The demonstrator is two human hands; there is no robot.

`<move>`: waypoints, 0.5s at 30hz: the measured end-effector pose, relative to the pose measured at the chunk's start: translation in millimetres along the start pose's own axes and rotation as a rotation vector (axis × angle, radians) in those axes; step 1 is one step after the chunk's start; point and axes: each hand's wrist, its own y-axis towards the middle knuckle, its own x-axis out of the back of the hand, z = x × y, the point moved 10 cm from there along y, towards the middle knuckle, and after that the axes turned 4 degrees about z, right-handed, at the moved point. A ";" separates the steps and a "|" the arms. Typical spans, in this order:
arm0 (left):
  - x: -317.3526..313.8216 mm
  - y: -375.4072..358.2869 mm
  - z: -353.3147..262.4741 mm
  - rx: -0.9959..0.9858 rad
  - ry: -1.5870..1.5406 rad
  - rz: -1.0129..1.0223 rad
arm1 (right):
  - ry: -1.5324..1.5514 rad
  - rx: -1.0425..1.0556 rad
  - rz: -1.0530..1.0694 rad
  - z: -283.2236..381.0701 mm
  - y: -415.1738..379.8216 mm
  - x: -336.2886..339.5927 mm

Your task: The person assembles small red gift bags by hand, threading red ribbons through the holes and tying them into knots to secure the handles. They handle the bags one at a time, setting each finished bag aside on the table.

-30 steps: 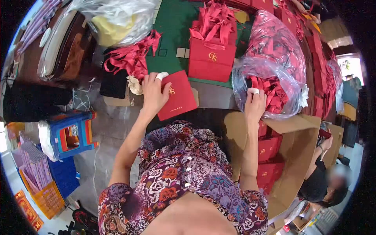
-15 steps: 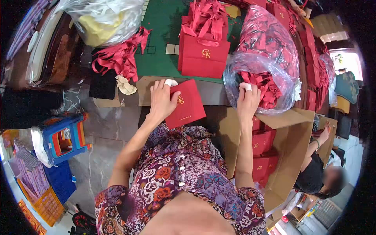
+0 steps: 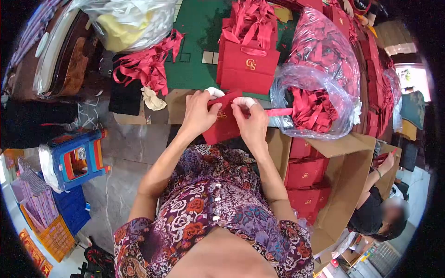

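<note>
A small red paper bag [image 3: 222, 126] with gold lettering hangs tilted above my lap. My left hand [image 3: 202, 111] is closed on its upper left side, the thumb on the front. At the bag's top edge, my right hand [image 3: 251, 119] pinches a red ribbon [image 3: 279, 112], whose loose length trails right toward the plastic bag. White wrapping covers a finger on each hand. The clear plastic bag [image 3: 311, 104] lies open, full of red ribbons. Behind my hands, a larger red bag [image 3: 249, 67] holds more ribbons on top.
The green mat [image 3: 187, 76] covers part of the table. Ribbons [image 3: 146, 69] lie at the left beside a black cloth [image 3: 125, 98]. A cardboard box [image 3: 340, 171] with red bags stands at my right. Another person [image 3: 371, 208] is beyond it. Stools [image 3: 74, 160] stand left.
My right hand has moved left from the plastic bag's opening to the small red bag, bringing a ribbon. The view has shifted slightly. The other person's hand has a red item.
</note>
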 end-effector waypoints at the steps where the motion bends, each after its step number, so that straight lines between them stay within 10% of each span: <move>1: 0.7 1.6 0.3 0.007 -0.024 0.006 | 0.001 -0.002 0.002 0.3 -0.1 -0.8; 15: 3.5 -3.9 -17.4 -0.039 -0.024 -0.046 | 0.032 -0.056 -0.027 7.8 7.2 2.7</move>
